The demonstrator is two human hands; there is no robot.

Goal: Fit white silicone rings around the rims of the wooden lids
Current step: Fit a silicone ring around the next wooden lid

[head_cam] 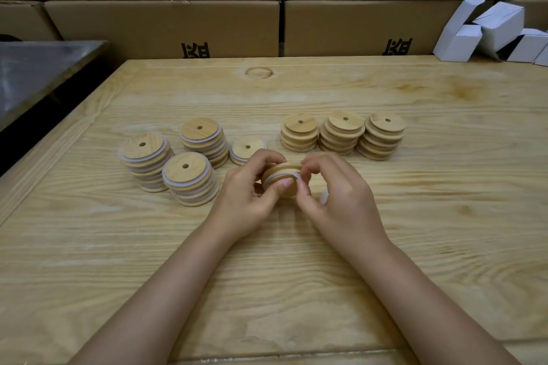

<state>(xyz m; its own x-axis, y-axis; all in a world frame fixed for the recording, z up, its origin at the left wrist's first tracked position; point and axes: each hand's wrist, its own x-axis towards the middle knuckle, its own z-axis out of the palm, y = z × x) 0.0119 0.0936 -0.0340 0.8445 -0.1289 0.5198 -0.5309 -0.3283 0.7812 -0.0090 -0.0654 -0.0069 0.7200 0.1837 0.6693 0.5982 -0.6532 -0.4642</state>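
My left hand (250, 195) grips a round wooden lid (283, 172) held on edge above the table, thumb across its rim. A white silicone ring (278, 178) runs partly round that rim. My right hand (335, 192) pinches the ring at the lid's right side. Left of the hands stand three stacks of lids with white rings (189, 179), plus a short ringed pile (247, 151). Three stacks of bare wooden lids (341, 133) stand behind and to the right. A bit of white (323, 196) shows under my right hand; what it is I cannot tell.
The wooden table (296, 275) stretches wide in front and to the right. Brown cardboard boxes (163, 27) wall off the back. Small white cartons (489, 29) lie at the back right. A dark metal surface (38, 74) sits beyond the table's left edge.
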